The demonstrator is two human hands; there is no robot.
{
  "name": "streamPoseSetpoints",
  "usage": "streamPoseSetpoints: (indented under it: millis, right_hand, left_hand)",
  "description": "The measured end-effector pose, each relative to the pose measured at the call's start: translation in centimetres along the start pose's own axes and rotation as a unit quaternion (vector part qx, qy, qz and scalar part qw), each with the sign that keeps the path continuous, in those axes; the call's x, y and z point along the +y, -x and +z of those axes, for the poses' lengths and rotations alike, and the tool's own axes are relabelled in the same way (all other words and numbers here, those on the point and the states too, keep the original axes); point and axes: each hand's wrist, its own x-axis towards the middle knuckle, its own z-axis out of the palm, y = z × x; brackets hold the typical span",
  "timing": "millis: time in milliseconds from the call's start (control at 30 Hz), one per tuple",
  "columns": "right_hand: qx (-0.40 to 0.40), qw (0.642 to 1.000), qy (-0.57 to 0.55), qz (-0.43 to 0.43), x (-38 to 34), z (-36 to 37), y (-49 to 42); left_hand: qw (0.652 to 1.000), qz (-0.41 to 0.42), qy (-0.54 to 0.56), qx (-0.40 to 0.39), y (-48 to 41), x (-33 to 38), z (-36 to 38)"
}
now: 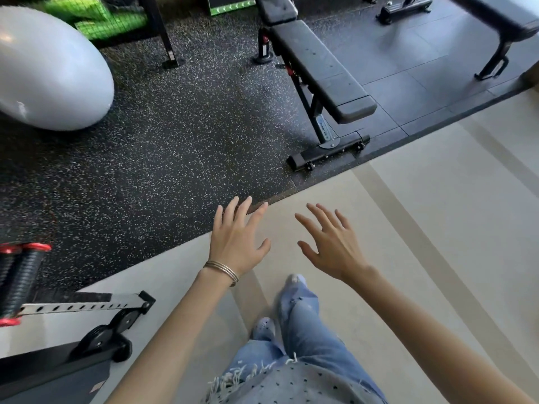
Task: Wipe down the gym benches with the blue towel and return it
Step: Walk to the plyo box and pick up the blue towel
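Floor (437,228) fills most of the frame: dark speckled rubber across the upper left and centre, pale tile across the lower right. Grey exercise ball (49,71) sits at upper left. Black padded bench (320,68) stands upper centre on the rubber, its foot bar near the tile edge; second bench (501,18) at the upper right corner. Roller with red ends (20,275) at left edge, on a rack.

Left hand (236,243), bangles on the wrist, is spread flat, palm down, holding nothing. Right hand (335,252) likewise spread and empty, just beside the left, lower centre.

Blue towel: not in view anywhere, so location cannot be told. Judgement: wiping not yet begun. A towel should be light, soft and limp, not fragile; best bunched at its middle in one palm so loose ends do not drag.
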Motion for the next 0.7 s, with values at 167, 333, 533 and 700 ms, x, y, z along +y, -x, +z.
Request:
streamPoseSetpoints:
  millis: [167, 333, 533, 700]
  right_hand:
    - [-0.016, 1.0, 0.015, -0.002, 1.9, 0.0, -5.1]
    - [-0.024, 1.0, 0.015, -0.01, 5.2, -1.1, -13.0]
    - [-0.015, 0.999, 0.019, -0.04, 8.9, -4.7, -23.3]
    - [-0.017, 0.997, 0.041, -0.06, 10.7, -6.6, -30.3]
  left_hand:
    - [0.999, -0.016, -0.028, -0.011, -5.2, -0.9, -0.1]
    - [0.998, -0.038, -0.041, -0.018, -13.0, -1.4, -0.9]
    - [0.997, -0.077, -0.029, -0.006, -22.3, -2.4, -2.5]
    - [0.995, -0.092, -0.04, -0.003, -27.7, -4.0, -3.2]
